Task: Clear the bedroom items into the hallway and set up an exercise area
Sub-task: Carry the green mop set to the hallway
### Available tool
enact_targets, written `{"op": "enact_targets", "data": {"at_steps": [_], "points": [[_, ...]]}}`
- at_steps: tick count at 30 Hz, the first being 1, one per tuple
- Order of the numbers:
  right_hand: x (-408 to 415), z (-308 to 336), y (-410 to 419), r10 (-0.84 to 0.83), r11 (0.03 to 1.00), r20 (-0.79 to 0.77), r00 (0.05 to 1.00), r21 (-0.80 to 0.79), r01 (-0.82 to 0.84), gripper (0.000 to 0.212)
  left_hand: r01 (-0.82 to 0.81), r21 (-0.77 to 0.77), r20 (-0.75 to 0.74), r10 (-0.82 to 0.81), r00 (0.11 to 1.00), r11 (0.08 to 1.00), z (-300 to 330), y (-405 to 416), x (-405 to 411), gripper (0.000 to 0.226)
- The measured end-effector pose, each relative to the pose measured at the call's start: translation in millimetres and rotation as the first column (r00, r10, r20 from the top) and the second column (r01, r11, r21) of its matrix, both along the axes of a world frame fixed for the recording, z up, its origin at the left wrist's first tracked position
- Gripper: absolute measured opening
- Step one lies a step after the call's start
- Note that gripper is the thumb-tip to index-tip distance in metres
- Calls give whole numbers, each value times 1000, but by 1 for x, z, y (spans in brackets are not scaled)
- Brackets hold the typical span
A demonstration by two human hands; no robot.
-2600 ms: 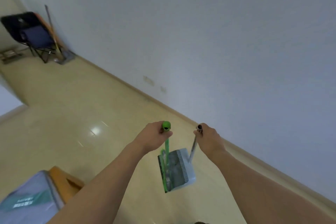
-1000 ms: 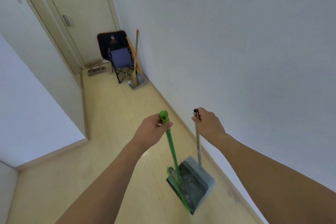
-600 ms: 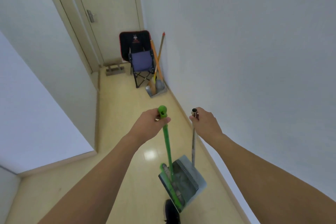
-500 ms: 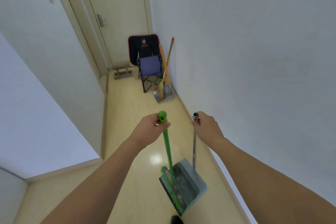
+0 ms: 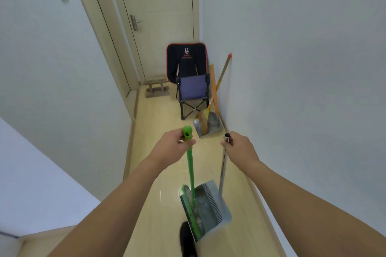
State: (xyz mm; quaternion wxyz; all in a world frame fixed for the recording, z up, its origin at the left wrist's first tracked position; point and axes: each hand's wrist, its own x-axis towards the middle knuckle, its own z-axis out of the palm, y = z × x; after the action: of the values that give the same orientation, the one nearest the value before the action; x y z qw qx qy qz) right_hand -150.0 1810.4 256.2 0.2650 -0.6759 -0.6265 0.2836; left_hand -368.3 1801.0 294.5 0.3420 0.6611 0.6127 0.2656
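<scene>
Left hand grips green broom; right hand grips dustpan handle. Swinging dustpan may strike folding chair ahead.

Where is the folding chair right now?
In the head view, the folding chair stands at the hallway's far end before the closed door, with a small wooden stool left and an orange-handled broom right.

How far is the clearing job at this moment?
Done: a folding chair, a stool and another broom and dustpan already stand at the hallway's end. In hand: left hand grips the green broom, right hand the dustpan handle. Left: setting these down; no exercise area is visible.
</scene>
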Motion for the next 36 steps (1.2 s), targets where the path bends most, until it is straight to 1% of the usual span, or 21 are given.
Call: {"op": "enact_targets", "data": {"at_steps": [5,7,8,10,15,19,23,28,32,36], "points": [[-28,-6,127,6,999,29,1000,-45,-5,16,25,-36,2,-25,1000,999,-7,132,-26,14],[-35,-6,173,-2,999,40,999,-52,4,16,30,-49,0,-30,1000,998,-4,181,-32,8],[-35,-5,206,-18,998,40,999,-53,20,17,43,-52,2,-43,999,998,-3,218,-32,4],[-36,-3,226,-14,998,52,999,-67,17,19,49,-42,11,-49,999,998,0,242,-31,4],[-15,-23,321,-100,987,14,995,-124,101,12,115,-96,-12,-117,993,989,-16,344,-14,7],[7,-52,399,-120,981,-28,992,-156,114,11,103,-137,-29,-108,994,985,-43,424,3,8],[33,-81,475,-133,968,-39,990,-219,122,18,53,-203,-45,-63,997,978,-71,499,23,6],[60,-111,550,-149,942,-47,988,-311,127,17,0,-321,-100,-34,994,947,-105,572,48,11],[77,-139,594,-151,914,12,988,-380,144,19,-20,-376,-72,-8,997,926,-139,614,67,8],[92,-176,629,-100,882,106,989,-451,138,9,10,-390,-42,-29,999,921,-182,657,85,11]]}}
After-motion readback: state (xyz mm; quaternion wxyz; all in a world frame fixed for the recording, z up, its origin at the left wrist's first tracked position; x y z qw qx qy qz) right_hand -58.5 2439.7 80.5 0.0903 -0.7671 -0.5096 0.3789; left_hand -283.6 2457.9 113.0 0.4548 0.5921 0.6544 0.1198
